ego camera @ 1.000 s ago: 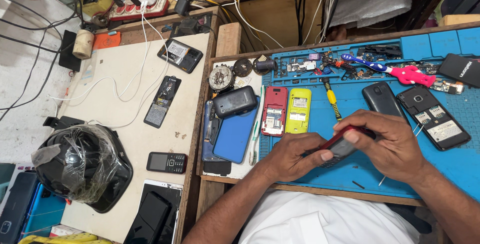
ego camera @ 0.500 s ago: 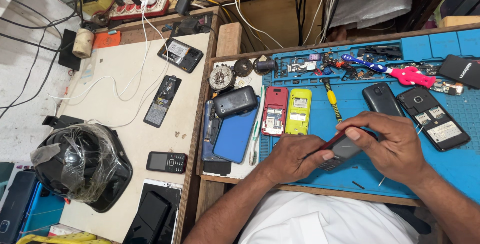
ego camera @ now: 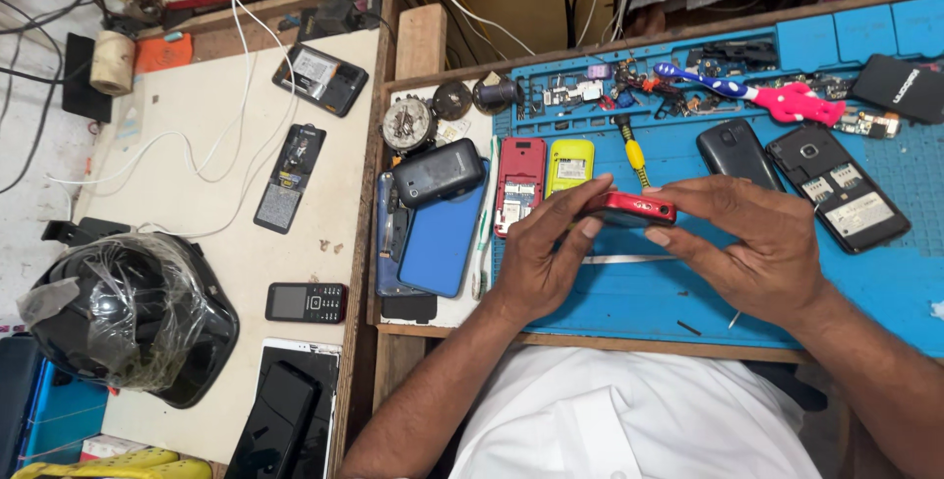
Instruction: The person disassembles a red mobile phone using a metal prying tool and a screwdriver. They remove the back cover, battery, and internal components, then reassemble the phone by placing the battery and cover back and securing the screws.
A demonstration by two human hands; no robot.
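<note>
Blue repair mat [ego camera: 629, 302], centre-right of frame: left hand [ego camera: 541, 258] and right hand [ego camera: 752, 243] both closed on the ends of a red phone [ego camera: 631, 209], held just above the mat. Likely light, stiff, slick plastic; grip by edges. Opened red handset [ego camera: 519, 182] and yellow handset [ego camera: 568, 166] lie just above.

We see a small red phone [ego camera: 630, 209] held level, edge-on, above the blue mat; its face seems hidden.

Black helmet [ego camera: 123, 317], yellow phone [ego camera: 569, 164], pink-handled toothbrush [ego camera: 777, 97] on blue mat [ego camera: 629, 297]
</note>
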